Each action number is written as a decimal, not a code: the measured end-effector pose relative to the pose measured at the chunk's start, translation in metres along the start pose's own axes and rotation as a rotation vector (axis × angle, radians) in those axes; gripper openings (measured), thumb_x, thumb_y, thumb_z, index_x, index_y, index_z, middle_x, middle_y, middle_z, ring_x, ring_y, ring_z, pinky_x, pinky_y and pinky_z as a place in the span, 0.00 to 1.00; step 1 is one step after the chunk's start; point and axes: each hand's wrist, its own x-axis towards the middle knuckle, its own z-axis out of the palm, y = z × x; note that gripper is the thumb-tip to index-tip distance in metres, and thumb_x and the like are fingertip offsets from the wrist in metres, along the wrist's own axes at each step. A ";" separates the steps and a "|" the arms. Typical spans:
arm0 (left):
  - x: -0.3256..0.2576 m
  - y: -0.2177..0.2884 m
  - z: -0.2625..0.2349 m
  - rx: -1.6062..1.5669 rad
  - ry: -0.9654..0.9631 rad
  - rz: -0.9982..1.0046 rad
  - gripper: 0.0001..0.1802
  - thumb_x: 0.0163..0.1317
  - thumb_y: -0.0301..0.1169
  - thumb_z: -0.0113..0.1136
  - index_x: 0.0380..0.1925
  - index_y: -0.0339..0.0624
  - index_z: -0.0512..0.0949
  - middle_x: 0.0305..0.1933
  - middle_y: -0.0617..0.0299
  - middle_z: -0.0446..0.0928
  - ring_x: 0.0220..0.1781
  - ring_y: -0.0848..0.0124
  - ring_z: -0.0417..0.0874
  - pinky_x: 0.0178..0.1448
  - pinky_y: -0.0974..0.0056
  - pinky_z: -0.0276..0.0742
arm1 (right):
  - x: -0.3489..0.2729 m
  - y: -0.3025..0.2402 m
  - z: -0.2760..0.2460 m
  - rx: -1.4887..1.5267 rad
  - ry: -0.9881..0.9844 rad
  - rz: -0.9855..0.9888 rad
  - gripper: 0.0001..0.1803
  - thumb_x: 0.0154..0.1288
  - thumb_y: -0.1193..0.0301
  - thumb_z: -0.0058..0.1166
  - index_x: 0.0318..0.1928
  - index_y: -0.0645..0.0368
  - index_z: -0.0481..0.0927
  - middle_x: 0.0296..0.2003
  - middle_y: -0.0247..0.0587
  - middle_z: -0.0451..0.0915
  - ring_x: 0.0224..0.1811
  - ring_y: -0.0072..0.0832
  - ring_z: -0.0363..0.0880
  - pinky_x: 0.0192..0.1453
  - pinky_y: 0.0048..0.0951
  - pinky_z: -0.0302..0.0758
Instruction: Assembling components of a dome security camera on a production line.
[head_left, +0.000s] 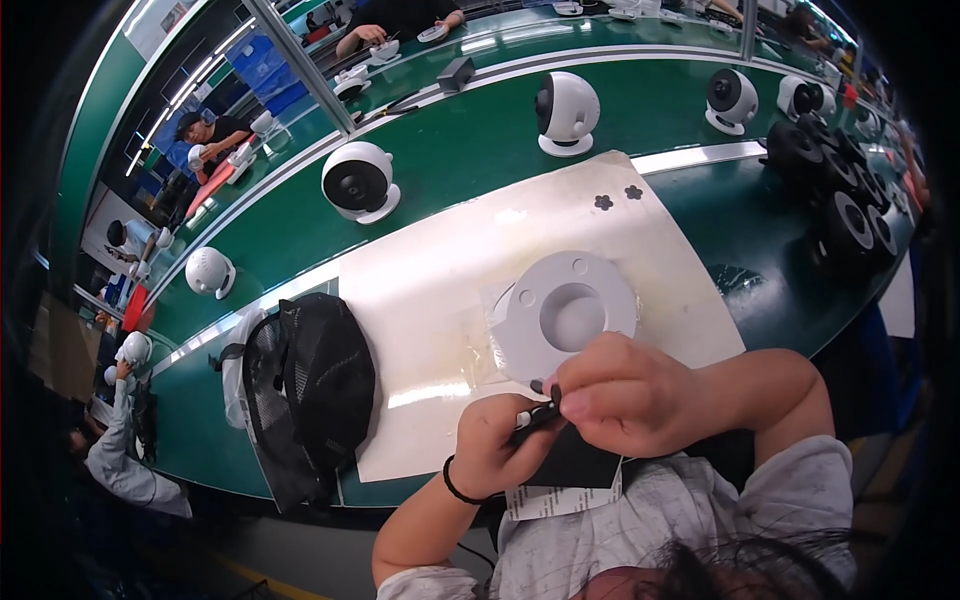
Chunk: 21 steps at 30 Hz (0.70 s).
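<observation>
Close to my body, my left hand (500,440) is closed on a small black part (540,414), with a white bit showing beside the fingers. My right hand (632,392) pinches at the upper end of the same part, and its fingertips hide much of it. Just beyond the hands lies a white round piece (622,285) with a wide circular recess, partly over clear plastic film (484,352). A black sheet (580,462) with a printed white backing (565,500) is below my hands. Two black flower-shaped pads (603,202) lie at the far right of the white work mat (430,270).
A black mesh bag (325,385) lies left of the mat. Several white globe-shaped devices on stands, such as one white device (358,180), line the green bench (465,145). Black round parts (845,215) are piled at right. Other people work beyond the metal frame post (300,65).
</observation>
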 end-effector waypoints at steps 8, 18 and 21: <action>-0.006 -0.003 -0.006 0.084 -0.024 0.048 0.12 0.41 0.22 0.62 0.30 0.40 0.76 0.21 0.57 0.74 0.23 0.62 0.77 0.26 0.66 0.69 | 0.014 0.003 -0.016 -0.380 0.115 -0.097 0.31 0.45 0.86 0.54 0.52 0.56 0.62 0.40 0.42 0.72 0.35 0.27 0.73 0.36 0.27 0.69; -0.005 -0.013 0.002 0.154 0.131 0.198 0.11 0.38 0.20 0.65 0.26 0.34 0.75 0.51 0.47 0.68 0.27 0.69 0.79 0.29 0.70 0.74 | 0.042 0.023 -0.037 -0.376 -0.050 0.269 0.31 0.52 0.87 0.43 0.57 0.50 0.59 0.46 0.43 0.69 0.36 0.30 0.73 0.37 0.29 0.71; -0.004 -0.015 0.001 0.167 0.133 0.190 0.11 0.38 0.20 0.64 0.26 0.34 0.75 0.51 0.46 0.68 0.27 0.68 0.79 0.28 0.70 0.74 | 0.044 0.027 -0.035 -0.555 -0.135 0.065 0.35 0.50 0.87 0.45 0.59 0.47 0.61 0.45 0.44 0.71 0.37 0.33 0.74 0.37 0.29 0.72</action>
